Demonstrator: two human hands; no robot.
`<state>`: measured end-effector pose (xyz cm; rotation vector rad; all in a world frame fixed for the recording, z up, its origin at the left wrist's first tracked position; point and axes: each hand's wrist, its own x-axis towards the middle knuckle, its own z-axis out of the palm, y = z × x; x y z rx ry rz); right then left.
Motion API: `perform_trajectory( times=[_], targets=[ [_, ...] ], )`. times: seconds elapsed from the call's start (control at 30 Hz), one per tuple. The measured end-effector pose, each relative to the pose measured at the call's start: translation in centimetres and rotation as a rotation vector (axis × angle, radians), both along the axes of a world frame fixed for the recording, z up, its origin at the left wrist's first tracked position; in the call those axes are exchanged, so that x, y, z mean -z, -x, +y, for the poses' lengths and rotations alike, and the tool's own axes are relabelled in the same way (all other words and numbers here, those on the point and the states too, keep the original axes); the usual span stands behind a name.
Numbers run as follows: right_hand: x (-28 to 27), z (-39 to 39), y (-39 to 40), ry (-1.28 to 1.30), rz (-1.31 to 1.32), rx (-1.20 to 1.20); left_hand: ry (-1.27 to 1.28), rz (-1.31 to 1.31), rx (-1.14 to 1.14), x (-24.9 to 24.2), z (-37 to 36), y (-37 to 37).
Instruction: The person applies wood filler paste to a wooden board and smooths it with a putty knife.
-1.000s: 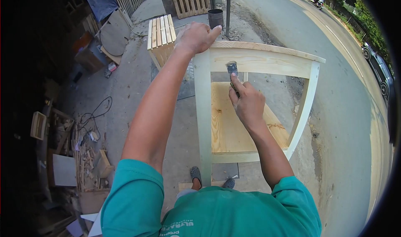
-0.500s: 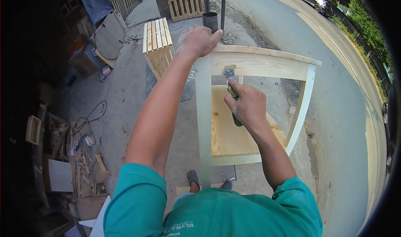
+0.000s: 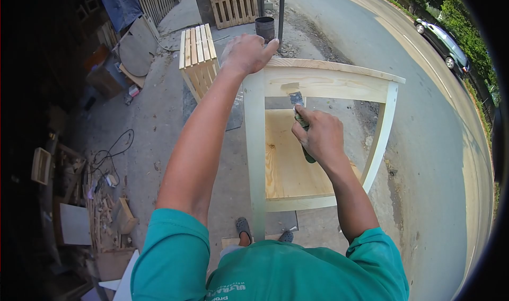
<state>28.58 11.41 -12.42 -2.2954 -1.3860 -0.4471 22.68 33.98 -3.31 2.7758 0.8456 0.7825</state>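
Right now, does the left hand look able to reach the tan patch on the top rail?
Probably yes: the left hand rests atop the frame, with bare rail leading to the tan patch. The scraper in the right hand, just below, might crowd it.

2 hands (image 3: 322, 136), 1 scraper (image 3: 296, 98), 1 chair-like frame (image 3: 344, 88), 1 slatted stand (image 3: 198, 45), 1 pallet (image 3: 233, 4), 1 bucket (image 3: 264, 29), 2 clogs (image 3: 243, 226)
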Motion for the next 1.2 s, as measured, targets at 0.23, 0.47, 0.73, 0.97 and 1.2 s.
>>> perform_trajectory(
  times=[0.23,0.47,0.73,0.97,1.2],
  targets=[
    [0.8,-1.3,-1.3,0.045,-0.05,-0.007,-0.011,-0.005,-0.006,0.1,0.2,-0.2],
    [-2.8,0.3,-0.4,0.044,-0.352,-0.169,-0.015,-0.017,-0.012,0.2,0.3,-0.4],
    [-5.1,-1.7,-3.7,0.276,-0.471,-0.025,0.01,-0.018,0.001,0.1,0.0,0.1],
    [-5.5,-5.3,-5.8,0.308,-0.374,0.131,-0.007,-0.047,0.003,0.6,0.4,-0.2],
    [-3.8,-3.4,-0.6,0.162,-0.389,-0.068,0.009,-0.027,0.004,0.3,0.3,0.0]
  ],
)
